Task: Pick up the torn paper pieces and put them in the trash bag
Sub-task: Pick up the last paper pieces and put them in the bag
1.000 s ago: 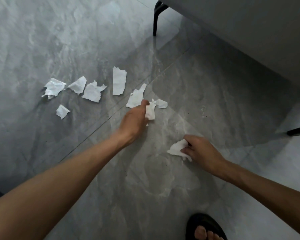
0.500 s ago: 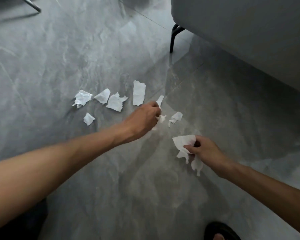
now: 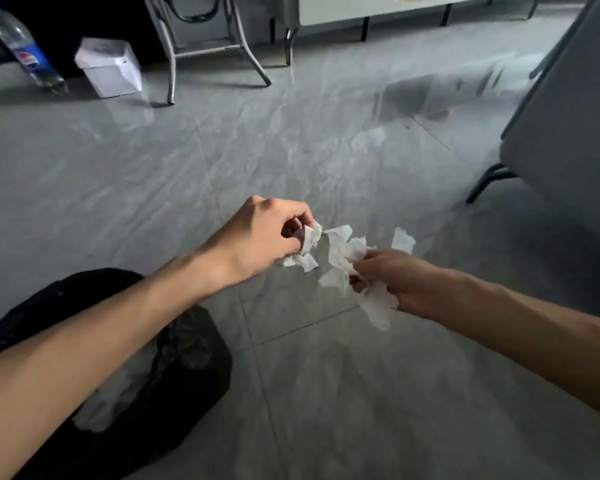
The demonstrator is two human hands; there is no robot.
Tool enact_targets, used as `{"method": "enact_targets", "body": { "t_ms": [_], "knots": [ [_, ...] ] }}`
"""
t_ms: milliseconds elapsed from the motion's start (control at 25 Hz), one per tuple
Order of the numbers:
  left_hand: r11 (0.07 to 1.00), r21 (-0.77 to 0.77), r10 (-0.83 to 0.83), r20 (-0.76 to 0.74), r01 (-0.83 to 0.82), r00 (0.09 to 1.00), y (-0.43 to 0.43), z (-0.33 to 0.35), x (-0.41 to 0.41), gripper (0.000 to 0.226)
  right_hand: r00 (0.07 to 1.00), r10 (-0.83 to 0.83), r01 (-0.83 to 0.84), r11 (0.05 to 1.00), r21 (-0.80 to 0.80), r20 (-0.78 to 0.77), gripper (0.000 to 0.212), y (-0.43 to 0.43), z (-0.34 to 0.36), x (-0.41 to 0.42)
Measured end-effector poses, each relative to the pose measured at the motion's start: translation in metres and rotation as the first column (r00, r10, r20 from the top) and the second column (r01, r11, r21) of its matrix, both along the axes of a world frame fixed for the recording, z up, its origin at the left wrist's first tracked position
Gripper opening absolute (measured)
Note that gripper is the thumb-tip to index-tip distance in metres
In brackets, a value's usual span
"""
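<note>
My left hand point(image 3: 267, 237) is raised above the grey floor, fingers closed on a few torn white paper pieces point(image 3: 307, 247). Close to its right, my right hand point(image 3: 395, 282) grips a larger bunch of torn paper pieces point(image 3: 343, 258), some hanging below the fingers. The two bunches almost touch. The black trash bag point(image 3: 187, 368) lies open on the floor at the lower left, partly under my left forearm, with white paper showing inside. The pieces left on the floor are out of view.
A grey sofa point(image 3: 568, 150) on black legs stands at the right. At the back are metal chair legs point(image 3: 219, 50), a white box point(image 3: 111, 67) and a plastic soda bottle point(image 3: 28, 53). Grey tiled floor lies between.
Both hands have lifted off the floor with paper and come together. The view swung up and left, so the trash bag and far furniture appear and the scattered pieces have left the frame.
</note>
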State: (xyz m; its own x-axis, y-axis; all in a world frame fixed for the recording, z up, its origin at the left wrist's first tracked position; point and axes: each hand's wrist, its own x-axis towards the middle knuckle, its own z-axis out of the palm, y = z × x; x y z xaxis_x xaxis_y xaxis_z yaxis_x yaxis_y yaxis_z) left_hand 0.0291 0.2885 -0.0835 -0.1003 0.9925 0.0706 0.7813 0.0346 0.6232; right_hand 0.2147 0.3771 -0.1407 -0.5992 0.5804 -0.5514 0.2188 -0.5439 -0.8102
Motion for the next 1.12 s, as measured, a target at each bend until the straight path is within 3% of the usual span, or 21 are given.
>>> {"method": "enact_targets", "body": {
  "t_ms": [200,400,560,680,840,920,1040,1120],
  "knots": [
    [0.958,-0.017,0.286,-0.044,-0.287,0.957,-0.091,0.017,-0.086,0.007,0.979,0.204,-0.203,0.978,0.047,-0.018,0.019,-0.033,0.061,-0.096],
    [0.834,-0.136,0.522,-0.117,-0.535,0.845,-0.177,-0.015,-0.123,0.016,0.946,0.306,-0.306,0.952,0.018,-0.109,0.022,-0.084,0.073,-0.171],
    [0.732,-0.287,0.570,-0.240,-0.618,0.786,-0.224,-0.067,-0.129,0.007,0.921,0.357,-0.362,0.932,-0.004,-0.156,0.012,-0.133,0.051,-0.223],
    [0.653,-0.385,0.613,-0.237,-0.652,0.754,-0.238,-0.087,-0.131,0.025,0.924,0.358,-0.362,0.932,-0.005,-0.132,0.012,-0.158,0.022,-0.246],
    [0.518,-0.226,0.765,-0.308,-0.825,0.565,-0.235,-0.082,-0.139,0.038,0.877,0.480,-0.479,0.877,0.029,-0.032,0.010,-0.169,-0.012,-0.263],
    [0.473,-0.148,0.815,-0.302,-0.869,0.495,-0.230,-0.072,-0.143,0.035,0.830,0.558,-0.558,0.830,-0.014,0.003,0.029,-0.169,-0.012,-0.263],
    [0.484,-0.090,0.823,-0.291,-0.870,0.488,-0.216,-0.061,-0.143,0.035,0.810,0.585,-0.586,0.810,-0.028,-0.046,0.047,-0.157,0.001,-0.256],
    [0.594,-0.141,0.742,-0.285,-0.792,0.607,-0.133,-0.062,-0.110,0.034,0.842,0.537,-0.538,0.843,-0.025,-0.048,0.041,-0.077,-0.001,-0.215]
  ]
}}
